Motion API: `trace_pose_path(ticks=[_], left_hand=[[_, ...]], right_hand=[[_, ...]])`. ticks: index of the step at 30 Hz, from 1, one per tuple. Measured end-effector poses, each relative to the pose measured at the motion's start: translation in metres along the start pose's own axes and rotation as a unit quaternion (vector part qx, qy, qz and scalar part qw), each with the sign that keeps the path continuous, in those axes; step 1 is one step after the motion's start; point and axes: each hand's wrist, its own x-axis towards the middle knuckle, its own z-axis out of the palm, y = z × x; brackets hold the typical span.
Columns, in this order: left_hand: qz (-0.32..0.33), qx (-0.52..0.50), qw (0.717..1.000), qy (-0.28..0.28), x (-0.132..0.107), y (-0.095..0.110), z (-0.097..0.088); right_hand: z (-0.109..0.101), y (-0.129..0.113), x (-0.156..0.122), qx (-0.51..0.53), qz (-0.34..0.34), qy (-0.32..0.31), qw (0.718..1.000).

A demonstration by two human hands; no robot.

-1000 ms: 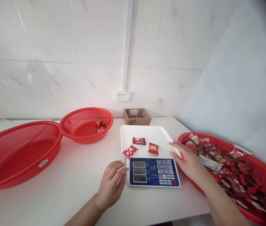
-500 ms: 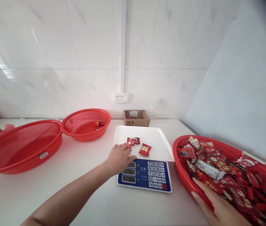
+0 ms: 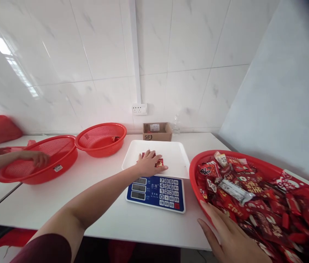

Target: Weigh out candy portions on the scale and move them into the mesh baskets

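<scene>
My left hand (image 3: 149,164) lies palm down over several red-wrapped candies (image 3: 159,163) on the white pan (image 3: 174,160) of a weighing scale. Its fingers are spread and the thumb sticks out to the right; the hand hides part of the candies. Below the pan, the scale's blue keypad panel (image 3: 155,191) faces me. At the lower right, my right hand (image 3: 229,232) rests against the near rim of a big red basket (image 3: 196,175), fingers stretched and apart. Many wrapped sweets (image 3: 253,188), mostly red, fill that basket, with a silver-white packet (image 3: 235,190) on top.
Left of the scale stand a red basket (image 3: 99,151) with a few sweets and another red basket (image 3: 70,157). A co-worker's hand (image 3: 38,157) reaches over the latter. Behind the pan are a cardboard box (image 3: 157,136) and a clear bottle (image 3: 176,126). Red bags (image 3: 2,129) lie far left.
My left hand has moved forward from the pan's near edge onto the candies, now covering most of them. The co-worker's hand has come over the left basket. The camera view has shifted.
</scene>
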Motion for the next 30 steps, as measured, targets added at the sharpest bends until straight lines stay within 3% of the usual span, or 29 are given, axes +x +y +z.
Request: trace_pose_path(ticks=[7,11,14,17,20,22,24,27,30], left_hand=[[0.005,-0.008,1.0,-0.017,-0.002,0.0,-0.006],[0.02,-0.016,0.999,-0.045,-0.006,-0.012,-0.019],[0.03,-0.01,0.998,-0.054,-0.008,-0.009,-0.028],[0.064,-0.001,0.997,-0.035,-0.003,0.019,-0.03],[0.183,-0.002,0.983,-0.015,0.01,0.067,-0.021],[0.287,-0.002,0.957,-0.037,0.022,0.102,-0.011],[0.352,0.01,0.931,-0.094,0.034,0.133,0.002],[0.348,0.035,0.918,-0.187,0.051,0.166,0.022],[0.318,0.051,0.92,-0.222,0.062,0.18,0.04]], right_hand=[[-0.012,-0.008,0.005,-0.03,0.005,0.027,0.999],[-0.013,-0.01,0.007,-0.026,0.006,0.033,0.999],[-0.011,-0.01,0.006,-0.025,0.015,0.033,0.999],[-0.009,-0.011,0.004,-0.018,0.025,0.031,0.999],[-0.008,-0.013,0.003,-0.007,0.04,0.026,0.999],[-0.008,-0.014,0.003,-0.003,0.056,0.025,0.998],[-0.008,-0.015,0.004,0.003,0.063,0.017,0.998],[-0.009,-0.016,0.005,0.012,0.069,0.003,0.998],[-0.009,-0.016,0.005,0.02,0.081,-0.01,0.996]])
